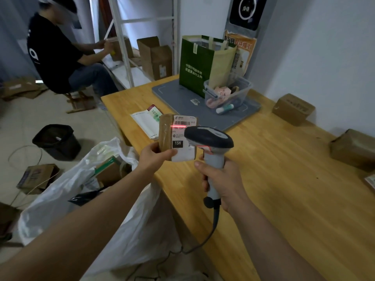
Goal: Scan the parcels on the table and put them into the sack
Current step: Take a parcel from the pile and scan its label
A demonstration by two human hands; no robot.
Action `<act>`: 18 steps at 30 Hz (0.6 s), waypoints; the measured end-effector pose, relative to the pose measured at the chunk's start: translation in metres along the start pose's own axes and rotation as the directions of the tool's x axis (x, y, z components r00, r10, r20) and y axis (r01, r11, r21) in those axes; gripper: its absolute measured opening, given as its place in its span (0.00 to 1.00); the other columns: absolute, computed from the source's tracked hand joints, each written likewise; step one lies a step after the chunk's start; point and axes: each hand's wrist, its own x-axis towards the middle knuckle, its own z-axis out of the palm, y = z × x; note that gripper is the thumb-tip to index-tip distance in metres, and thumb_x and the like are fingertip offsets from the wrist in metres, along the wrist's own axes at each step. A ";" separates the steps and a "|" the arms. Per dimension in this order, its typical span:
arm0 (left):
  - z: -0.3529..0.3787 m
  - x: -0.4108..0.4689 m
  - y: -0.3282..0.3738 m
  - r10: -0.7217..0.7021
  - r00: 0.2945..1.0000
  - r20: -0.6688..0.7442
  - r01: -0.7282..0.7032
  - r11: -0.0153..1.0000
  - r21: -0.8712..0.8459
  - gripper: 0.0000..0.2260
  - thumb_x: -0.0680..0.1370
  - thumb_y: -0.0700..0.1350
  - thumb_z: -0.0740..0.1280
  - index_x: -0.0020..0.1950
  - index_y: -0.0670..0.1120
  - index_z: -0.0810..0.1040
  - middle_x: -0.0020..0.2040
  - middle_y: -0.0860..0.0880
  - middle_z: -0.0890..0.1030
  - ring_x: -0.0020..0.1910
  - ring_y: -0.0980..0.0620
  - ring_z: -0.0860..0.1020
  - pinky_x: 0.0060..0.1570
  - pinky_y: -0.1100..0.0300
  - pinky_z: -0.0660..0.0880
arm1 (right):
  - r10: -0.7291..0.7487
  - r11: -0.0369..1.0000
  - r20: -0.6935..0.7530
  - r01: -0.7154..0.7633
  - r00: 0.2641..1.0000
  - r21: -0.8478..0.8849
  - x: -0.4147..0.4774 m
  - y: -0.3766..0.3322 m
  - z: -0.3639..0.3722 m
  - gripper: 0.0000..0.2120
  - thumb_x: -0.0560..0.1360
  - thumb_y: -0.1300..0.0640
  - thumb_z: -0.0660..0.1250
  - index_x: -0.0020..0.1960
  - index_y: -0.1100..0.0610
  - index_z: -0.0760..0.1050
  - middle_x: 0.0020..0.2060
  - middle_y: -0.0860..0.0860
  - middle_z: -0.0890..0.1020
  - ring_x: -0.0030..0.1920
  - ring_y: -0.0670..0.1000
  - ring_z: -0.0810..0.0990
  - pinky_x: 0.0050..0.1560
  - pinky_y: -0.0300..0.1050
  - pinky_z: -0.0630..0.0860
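left hand (151,159) holds parcel (178,136) | right hand (223,181), scanner (209,136) | wooden table (284,179) | floor sack (132,230)

A light wooden table (284,199) runs along a plain white wall (328,47), with a dark panel (245,11) bearing a white ring mounted above its far end. Past the table's far corner stands a white metal shelving frame (123,47), and a person in a black shirt (50,53) sits on a wooden stool (78,99) facing it. The floor (20,122) is pale, a black waste bin (57,141) stands on it, and the light is dim and cool.
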 end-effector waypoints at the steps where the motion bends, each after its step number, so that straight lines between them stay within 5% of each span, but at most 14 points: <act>1: -0.004 0.000 -0.001 -0.021 1.000 -0.009 0.021 1.000 -0.007 0.23 0.72 0.45 0.75 0.65 0.43 0.76 0.57 0.48 0.82 0.56 0.49 0.80 0.54 0.57 0.78 | 0.007 1.000 0.014 -0.007 1.000 0.001 0.002 0.000 0.003 0.06 0.72 0.60 0.73 0.45 0.58 0.76 0.26 0.50 0.77 0.26 0.48 0.74 0.30 0.44 0.73; 6: -0.057 0.002 -0.010 -0.120 0.964 -0.239 0.080 0.982 -0.171 0.20 0.70 0.46 0.76 0.60 0.44 0.79 0.52 0.48 0.84 0.51 0.49 0.82 0.51 0.54 0.80 | 0.040 0.999 0.069 -0.040 0.997 0.006 0.010 0.002 0.025 0.08 0.72 0.60 0.73 0.44 0.61 0.74 0.28 0.53 0.76 0.25 0.48 0.73 0.26 0.41 0.73; 8: -0.089 0.001 -0.015 -0.128 0.904 -0.408 0.071 0.986 -0.153 0.18 0.71 0.47 0.75 0.59 0.44 0.79 0.50 0.50 0.83 0.49 0.51 0.81 0.43 0.61 0.77 | 0.058 0.998 0.080 -0.058 0.995 0.005 0.013 0.005 0.035 0.07 0.72 0.60 0.73 0.44 0.61 0.75 0.28 0.53 0.76 0.24 0.48 0.73 0.26 0.41 0.72; 11: -0.138 -0.001 -0.036 -0.257 0.796 -0.548 0.194 0.966 -0.170 0.25 0.72 0.51 0.74 0.65 0.42 0.74 0.56 0.46 0.80 0.48 0.50 0.78 0.43 0.59 0.74 | 0.081 0.997 0.109 -0.081 0.991 0.003 0.017 0.011 0.050 0.06 0.72 0.61 0.72 0.42 0.61 0.75 0.27 0.53 0.76 0.24 0.48 0.72 0.26 0.42 0.72; 18: -0.170 -0.007 -0.077 -0.512 0.723 -0.463 0.504 0.850 -0.153 0.27 0.75 0.50 0.70 0.67 0.39 0.66 0.54 0.40 0.74 0.47 0.44 0.74 0.47 0.51 0.72 | 0.139 0.990 0.121 -0.140 0.983 -0.007 0.023 0.022 0.070 0.05 0.72 0.62 0.72 0.43 0.60 0.76 0.27 0.54 0.75 0.25 0.49 0.72 0.28 0.43 0.72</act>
